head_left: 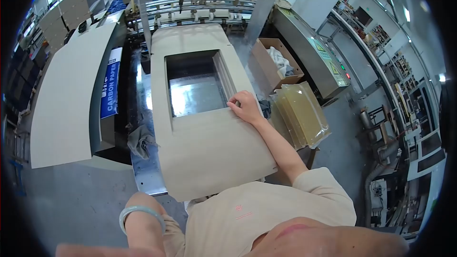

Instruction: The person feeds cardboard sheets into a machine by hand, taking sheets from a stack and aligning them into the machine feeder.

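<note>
A stack of beige cardboard sheets (209,157) with a rectangular cut-out lies in front of me. Through the opening shows a dark, shiny metal surface (197,93). My right hand (245,106) rests across the strip right of the cut-out, near its lower right corner. Its fingers are curled closed at the inner edge of the cardboard; their tips are partly hidden. My left arm is bent up close to the camera, with a pale bangle (124,219) on it. Only a blurred part of my left hand (102,251) shows at the bottom edge, its fingers unclear.
Ahead stands a machine with rollers (200,16) and hoses. On the left are a large pale panel (66,100), a blue carbon paper box (110,83) and a grey rag (141,141). At right sit an open carton (271,74), plastic-wrapped yellowish blocks (302,114) and a control panel (328,62).
</note>
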Tool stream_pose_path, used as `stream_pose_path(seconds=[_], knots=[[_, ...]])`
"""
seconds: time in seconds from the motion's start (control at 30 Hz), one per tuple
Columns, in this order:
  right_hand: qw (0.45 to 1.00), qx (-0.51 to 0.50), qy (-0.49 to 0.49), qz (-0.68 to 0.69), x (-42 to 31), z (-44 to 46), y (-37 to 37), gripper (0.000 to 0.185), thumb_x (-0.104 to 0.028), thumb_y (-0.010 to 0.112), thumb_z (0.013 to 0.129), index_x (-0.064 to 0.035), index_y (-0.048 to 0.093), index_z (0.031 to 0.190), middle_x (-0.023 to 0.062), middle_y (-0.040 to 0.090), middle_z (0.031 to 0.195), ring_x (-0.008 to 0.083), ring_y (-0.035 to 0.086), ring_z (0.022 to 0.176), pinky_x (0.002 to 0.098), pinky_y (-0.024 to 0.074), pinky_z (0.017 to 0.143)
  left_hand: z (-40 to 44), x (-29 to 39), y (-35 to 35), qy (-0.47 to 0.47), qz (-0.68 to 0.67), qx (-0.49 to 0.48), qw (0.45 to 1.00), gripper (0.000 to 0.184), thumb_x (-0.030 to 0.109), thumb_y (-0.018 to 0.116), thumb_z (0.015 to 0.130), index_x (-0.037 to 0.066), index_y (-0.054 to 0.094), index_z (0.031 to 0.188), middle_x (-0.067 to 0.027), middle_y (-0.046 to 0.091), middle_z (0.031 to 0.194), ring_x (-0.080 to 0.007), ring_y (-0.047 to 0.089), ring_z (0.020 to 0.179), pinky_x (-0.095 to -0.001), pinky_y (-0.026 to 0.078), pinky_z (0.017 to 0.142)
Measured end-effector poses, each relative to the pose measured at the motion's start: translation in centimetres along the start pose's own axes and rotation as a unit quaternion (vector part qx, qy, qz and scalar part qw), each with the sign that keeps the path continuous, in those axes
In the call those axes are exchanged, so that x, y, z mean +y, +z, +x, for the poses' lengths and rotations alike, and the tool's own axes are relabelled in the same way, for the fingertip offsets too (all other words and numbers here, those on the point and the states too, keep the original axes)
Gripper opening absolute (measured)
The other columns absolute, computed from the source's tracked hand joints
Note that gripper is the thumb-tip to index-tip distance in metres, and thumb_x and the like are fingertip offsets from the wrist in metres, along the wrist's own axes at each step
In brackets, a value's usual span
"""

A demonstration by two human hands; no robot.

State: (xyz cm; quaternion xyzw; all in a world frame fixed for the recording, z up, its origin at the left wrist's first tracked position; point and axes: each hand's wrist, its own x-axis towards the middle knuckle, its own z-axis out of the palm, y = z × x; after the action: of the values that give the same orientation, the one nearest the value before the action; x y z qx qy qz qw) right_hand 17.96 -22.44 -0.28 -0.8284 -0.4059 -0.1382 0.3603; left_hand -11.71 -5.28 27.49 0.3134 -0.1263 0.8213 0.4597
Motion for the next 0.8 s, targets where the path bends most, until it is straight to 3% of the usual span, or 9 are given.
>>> stream_pose_path(seconds=[0.23, 0.27, 0.37, 0.6, 0.7, 0.73, 0.77, 0.8], knots=[[1.000, -0.014, 0.014, 0.007, -0.8, -0.7, 1.2, 0.005, -0.009, 0.067, 0.072, -0.0046, 0.063, 0.072, 0.0045, 0.059, 0.069, 0.0201, 0.051, 0.070, 0.0296, 0.0419, 0.070, 0.3, -1.2, -2.0, -0.002, -0.032, 0.017, 0.999, 0.028, 0.029, 0.057, 0.090, 0.008, 0.057, 0.108, -0.0088, 0.056, 0.111, -0.0190, 0.055, 0.092, -0.0311, 0.047, 0.081], [1.000, -0.014, 0.013, -0.007, -0.3, -0.1, 0.5, 0.005, -0.009, 0.067, 0.073, -0.0045, 0.063, 0.072, 0.0046, 0.059, 0.069, 0.0202, 0.051, 0.070, 0.0297, 0.0419, 0.070, 0.8, 3.4, -7.0, 0.002, -0.044, 0.026, 0.999, 0.028, 0.029, 0.057, 0.090, 0.007, 0.057, 0.108, -0.0089, 0.056, 0.111, -0.0191, 0.055, 0.092, -0.0312, 0.047, 0.081], [1.000, -0.011, 0.010, -0.019, 0.6, 1.0, -1.9, 0.005, -0.009, 0.067, 0.071, -0.0054, 0.063, 0.072, 0.0040, 0.060, 0.068, 0.0210, 0.053, 0.071, 0.0303, 0.0426, 0.071, 0.6, 3.0, -7.4, 0.004, -0.077, 0.042, 0.996, 0.029, 0.029, 0.057, 0.089, 0.007, 0.057, 0.108, -0.0095, 0.056, 0.112, -0.0193, 0.055, 0.092, -0.0313, 0.047, 0.081], [1.000, -0.008, 0.002, 0.004, -0.6, 0.0, 0.3, 0.006, -0.009, 0.066, 0.073, -0.0044, 0.063, 0.071, 0.0050, 0.060, 0.070, 0.0206, 0.052, 0.071, 0.0287, 0.0423, 0.069, 0.8, 3.4, -9.3, 0.002, -0.134, 0.036, 0.990, 0.030, 0.028, 0.058, 0.088, 0.006, 0.056, 0.109, -0.0107, 0.056, 0.114, -0.0197, 0.056, 0.094, -0.0315, 0.048, 0.081], [1.000, -0.006, 0.004, 0.001, -0.4, 0.1, 0.3, 0.006, -0.010, 0.066, 0.073, -0.0043, 0.063, 0.071, 0.0048, 0.060, 0.071, 0.0203, 0.052, 0.071, 0.0285, 0.0424, 0.069, 0.6, 2.6, -7.7, 0.001, -0.158, 0.024, 0.987, 0.031, 0.028, 0.058, 0.088, 0.006, 0.056, 0.110, -0.0112, 0.056, 0.115, -0.0199, 0.056, 0.094, -0.0317, 0.049, 0.081], [1.000, -0.010, 0.008, 0.004, -0.6, -0.3, 0.8, 0.007, -0.010, 0.066, 0.073, -0.0043, 0.063, 0.071, 0.0047, 0.060, 0.071, 0.0202, 0.052, 0.071, 0.0284, 0.0425, 0.068, 0.4, -1.7, -3.4, -0.001, -0.159, 0.015, 0.987, 0.031, 0.027, 0.059, 0.088, 0.006, 0.056, 0.110, -0.0114, 0.056, 0.115, -0.0200, 0.057, 0.094, -0.0317, 0.049, 0.081], [1.000, -0.013, 0.004, -0.005, -0.3, 0.0, 0.5, 0.007, -0.010, 0.066, 0.074, -0.0042, 0.063, 0.071, 0.0046, 0.060, 0.071, 0.0200, 0.052, 0.071, 0.0283, 0.0425, 0.068, 0.1, 2.9, -7.0, 0.002, -0.167, 0.018, 0.986, 0.031, 0.027, 0.059, 0.088, 0.005, 0.056, 0.110, -0.0115, 0.056, 0.116, -0.0201, 0.057, 0.095, -0.0317, 0.049, 0.081], [1.000, -0.014, -0.001, -0.008, 0.0, 0.3, 0.2, 0.007, -0.010, 0.066, 0.074, -0.0042, 0.063, 0.071, 0.0046, 0.060, 0.071, 0.0200, 0.052, 0.071, 0.0283, 0.0425, 0.068, 0.1, 3.1, -7.7, 0.004, -0.175, 0.022, 0.984, 0.032, 0.027, 0.059, 0.088, 0.005, 0.056, 0.110, -0.0117, 0.056, 0.116, -0.0201, 0.057, 0.095, -0.0318, 0.049, 0.081]])
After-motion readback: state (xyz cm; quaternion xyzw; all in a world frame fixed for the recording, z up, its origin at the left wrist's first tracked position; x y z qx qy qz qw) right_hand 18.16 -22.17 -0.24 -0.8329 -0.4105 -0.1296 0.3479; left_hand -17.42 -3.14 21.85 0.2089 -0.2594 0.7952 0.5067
